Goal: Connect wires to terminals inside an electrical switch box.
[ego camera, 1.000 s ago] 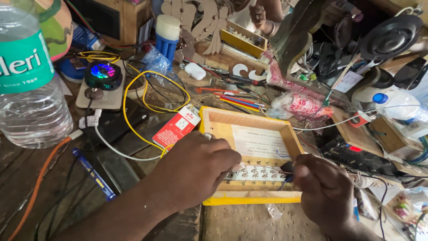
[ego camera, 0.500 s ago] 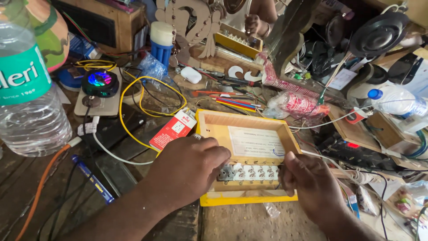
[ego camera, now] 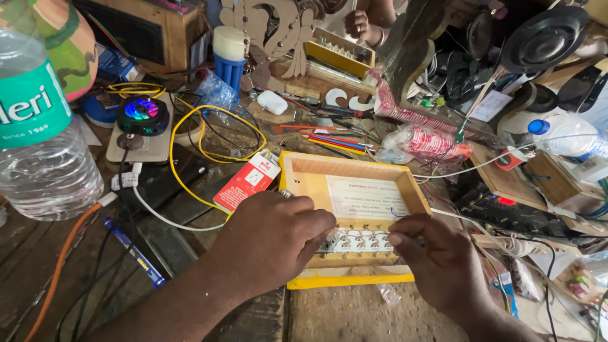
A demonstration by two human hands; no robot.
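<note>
A yellow-edged wooden box [ego camera: 304,166] lies open on the cluttered workbench, a white paper label [ego camera: 365,197] stuck inside it. Along its near side sits a white strip of switches with metal screw terminals [ego camera: 358,242]. My left hand [ego camera: 269,244] grips the strip's left end, fingers curled over it. My right hand [ego camera: 440,266] pinches the strip's right end with thumb and fingertips. A thin white wire [ego camera: 465,171] runs from the box's right side toward the back right.
A clear water bottle with a green label [ego camera: 39,142] stands at the left. A red and white small carton [ego camera: 247,182], yellow cable loops [ego camera: 209,136], a device with a glowing multicoloured fan [ego camera: 142,113], pens and plastic bags crowd the bench. Another person's hand [ego camera: 358,22] shows at the far edge.
My right hand has moved up from the box's lower right corner onto the right end of the switch strip. The left hand stays on the strip's left end.
</note>
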